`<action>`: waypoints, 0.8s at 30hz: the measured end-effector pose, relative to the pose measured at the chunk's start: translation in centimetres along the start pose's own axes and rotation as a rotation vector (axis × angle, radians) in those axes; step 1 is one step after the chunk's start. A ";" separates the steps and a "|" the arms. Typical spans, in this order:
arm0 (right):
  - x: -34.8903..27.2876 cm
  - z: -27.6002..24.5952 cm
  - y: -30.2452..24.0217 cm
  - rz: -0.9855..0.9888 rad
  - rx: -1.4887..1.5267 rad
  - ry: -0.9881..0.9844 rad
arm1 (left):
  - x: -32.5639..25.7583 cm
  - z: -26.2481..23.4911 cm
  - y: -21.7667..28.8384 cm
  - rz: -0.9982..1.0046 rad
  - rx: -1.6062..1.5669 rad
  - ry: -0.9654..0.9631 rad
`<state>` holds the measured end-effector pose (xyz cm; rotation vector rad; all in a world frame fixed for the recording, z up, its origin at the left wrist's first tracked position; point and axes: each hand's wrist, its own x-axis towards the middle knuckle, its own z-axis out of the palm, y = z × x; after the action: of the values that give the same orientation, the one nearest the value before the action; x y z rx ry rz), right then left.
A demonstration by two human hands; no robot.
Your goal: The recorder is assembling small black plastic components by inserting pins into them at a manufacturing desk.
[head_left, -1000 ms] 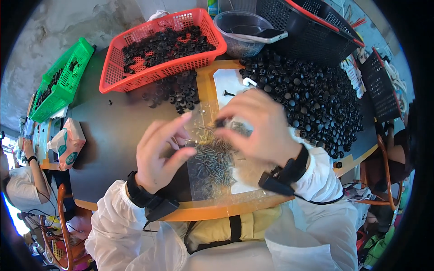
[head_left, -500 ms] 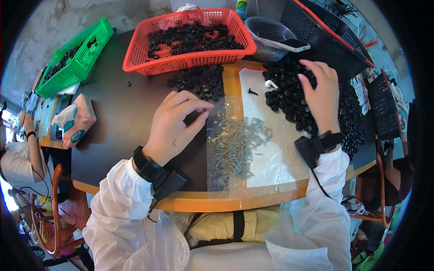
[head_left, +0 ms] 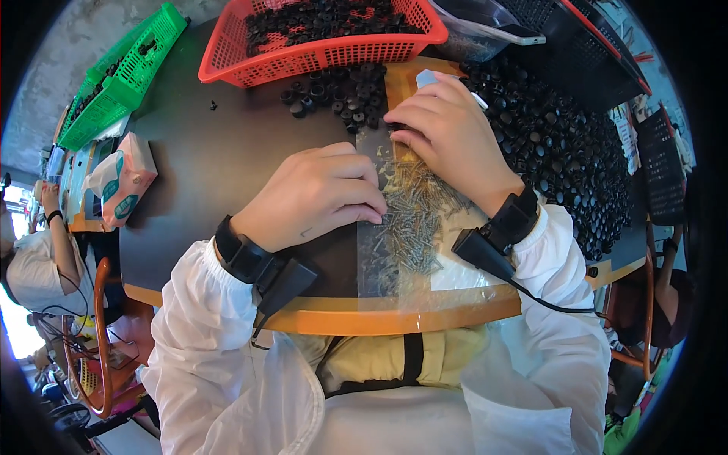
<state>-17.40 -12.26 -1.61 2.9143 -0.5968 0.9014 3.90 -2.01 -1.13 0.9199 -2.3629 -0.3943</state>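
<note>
My left hand (head_left: 318, 193) is at the left edge of a pile of small metal screws (head_left: 409, 235). Its thumb and index finger are pinched together, and what lies between the tips is too small to make out. Farther back and to the right, my right hand (head_left: 455, 140) is closed above the far end of the screws. A small black cap (head_left: 397, 129) shows in part between its thumb and fingers. Just left of those fingertips lies a cluster of loose black caps (head_left: 353, 95). A large heap of round black caps (head_left: 546, 136) spreads to the right of my right hand.
A red basket (head_left: 334, 57) with black pieces stands at the back, a clear tub (head_left: 470, 38) beside it. Black crates (head_left: 591, 53) stand behind the heap. To the left are a green basket (head_left: 140, 76) and a tissue pack (head_left: 129, 178). Other people sit at both sides.
My right hand has moved left from the heap of black caps to above the screws and has closed. My left hand has come nearer the screws, its fingers now pinched. The view has shifted.
</note>
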 end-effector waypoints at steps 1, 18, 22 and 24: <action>-0.1 0.0 0.2 0.003 0.003 0.001 | 0.1 0.0 0.0 -0.002 -0.001 -0.004; -1.9 -2.7 -4.4 0.604 0.959 -0.048 | 0.3 0.1 1.2 -0.350 -0.271 0.302; -1.8 -2.5 -5.1 0.598 0.944 -0.041 | 0.4 0.1 1.7 -0.358 -0.304 0.333; -1.7 -2.3 -5.3 0.598 0.984 -0.025 | 0.3 0.2 1.5 -0.312 -0.273 0.325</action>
<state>-17.97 -6.47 -0.20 3.6222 -1.4205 1.5903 2.80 -1.16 -0.49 1.1263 -1.8233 -0.6214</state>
